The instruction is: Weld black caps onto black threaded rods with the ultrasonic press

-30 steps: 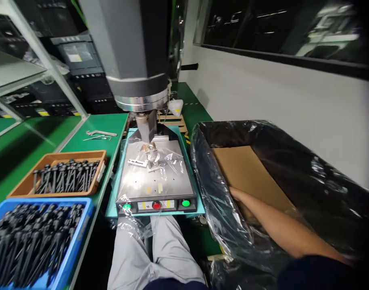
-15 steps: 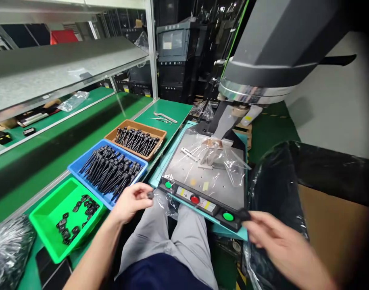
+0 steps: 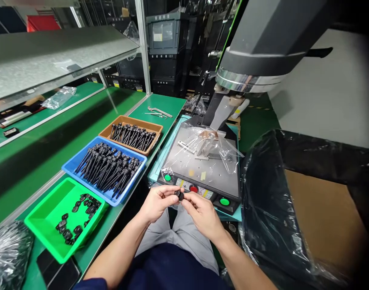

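Observation:
In front of the button panel, my left hand [image 3: 159,202] and my right hand [image 3: 201,210] meet over my lap. The fingertips of both are closed on a small black part [image 3: 180,195], so whether it is one piece or two pressed together cannot be told. Similar small black round parts [image 3: 90,204] lie loose in a green tray [image 3: 48,207] to the left. Just behind my hands is the machine's red button [image 3: 193,188], with a green button [image 3: 224,201] to its right and another green button [image 3: 167,177] to its left.
A blue tray [image 3: 69,163] and a brown tray [image 3: 104,131] hold black long-stemmed parts. Clear film covers a metal fixture [image 3: 207,145] under the machine head [image 3: 251,78]. Hex keys [image 3: 160,112] lie behind. A bin lined with black plastic [image 3: 259,193] stands right.
My right hand has come left from the panel's right corner to meet my left hand. My left hand has moved right with the small black part. The view has shifted slightly.

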`<state>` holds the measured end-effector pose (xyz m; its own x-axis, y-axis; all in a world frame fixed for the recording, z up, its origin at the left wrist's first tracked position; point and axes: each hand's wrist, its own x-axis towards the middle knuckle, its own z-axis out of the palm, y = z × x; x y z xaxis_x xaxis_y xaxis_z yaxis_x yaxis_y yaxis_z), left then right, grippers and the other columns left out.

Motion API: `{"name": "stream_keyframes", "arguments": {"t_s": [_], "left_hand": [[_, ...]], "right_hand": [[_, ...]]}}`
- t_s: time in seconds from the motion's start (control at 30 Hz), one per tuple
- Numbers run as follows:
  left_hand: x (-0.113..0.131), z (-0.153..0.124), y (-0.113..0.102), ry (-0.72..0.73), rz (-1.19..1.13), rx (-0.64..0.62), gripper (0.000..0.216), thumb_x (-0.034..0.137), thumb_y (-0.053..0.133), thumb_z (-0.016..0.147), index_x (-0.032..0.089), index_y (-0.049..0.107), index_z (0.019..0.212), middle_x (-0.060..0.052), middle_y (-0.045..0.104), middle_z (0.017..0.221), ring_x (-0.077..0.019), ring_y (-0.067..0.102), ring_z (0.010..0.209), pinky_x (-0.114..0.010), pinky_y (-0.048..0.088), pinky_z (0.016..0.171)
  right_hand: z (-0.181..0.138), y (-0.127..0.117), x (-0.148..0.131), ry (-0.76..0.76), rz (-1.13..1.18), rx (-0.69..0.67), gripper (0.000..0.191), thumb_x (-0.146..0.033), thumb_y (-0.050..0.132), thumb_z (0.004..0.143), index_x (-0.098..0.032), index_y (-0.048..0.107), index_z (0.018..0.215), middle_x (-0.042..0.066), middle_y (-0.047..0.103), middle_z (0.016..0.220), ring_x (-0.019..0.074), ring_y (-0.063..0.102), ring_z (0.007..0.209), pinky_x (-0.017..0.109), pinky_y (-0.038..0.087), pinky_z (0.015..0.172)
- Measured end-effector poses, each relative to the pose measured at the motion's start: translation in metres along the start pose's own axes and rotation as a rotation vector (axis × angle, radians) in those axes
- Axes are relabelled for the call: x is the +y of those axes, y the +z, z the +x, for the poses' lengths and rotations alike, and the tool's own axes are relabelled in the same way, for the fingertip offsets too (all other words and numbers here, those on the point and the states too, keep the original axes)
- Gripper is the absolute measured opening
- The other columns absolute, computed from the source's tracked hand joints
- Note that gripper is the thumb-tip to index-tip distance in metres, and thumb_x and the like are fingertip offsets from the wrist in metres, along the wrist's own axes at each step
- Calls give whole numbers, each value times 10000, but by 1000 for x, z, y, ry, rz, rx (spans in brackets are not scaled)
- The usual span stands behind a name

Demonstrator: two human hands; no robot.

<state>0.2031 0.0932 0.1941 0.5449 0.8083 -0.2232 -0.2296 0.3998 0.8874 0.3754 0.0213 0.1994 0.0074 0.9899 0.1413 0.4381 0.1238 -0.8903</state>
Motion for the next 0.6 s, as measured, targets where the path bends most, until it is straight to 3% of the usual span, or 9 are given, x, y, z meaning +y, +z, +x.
{"name": "stream_keyframes", "arguments": {"t_s": [0.1,0.23,0.47,0.6], "left_hand": [[-4,0,-3,-36,-24,-5,433,348,902,631,147,769,990,-134,769,1105,-226,733,883,-326,587,732],[-6,3,-5,-67,-99,-20,413,307,930,584,129,766,918,-137,786,1029,-198,730,776,-322,573,710],[-13,13,-2,-33,-67,-4,380,333,918,603,150,787,909,-113,795,979,-250,726,919,-418,530,928],[-31,17,0,-18,64,-24,412,403,866,675,171,795,1008,-140,758,1138,-304,693,1055,-465,498,1002]], "right_hand": [[1,3,-1,57,35,-16,266,-381,508,978,-199,698,934,23,640,739,156,589,642,268,461,617],[3,6,-1,218,245,-103,269,-412,532,944,-191,649,844,-25,558,593,115,483,480,250,395,498],[3,19,14,333,442,-18,347,-522,632,865,-188,604,776,-27,540,578,103,444,473,238,362,464],[-7,28,31,392,592,10,389,-559,662,851,-181,635,941,-21,557,636,109,470,509,238,379,485]]}}
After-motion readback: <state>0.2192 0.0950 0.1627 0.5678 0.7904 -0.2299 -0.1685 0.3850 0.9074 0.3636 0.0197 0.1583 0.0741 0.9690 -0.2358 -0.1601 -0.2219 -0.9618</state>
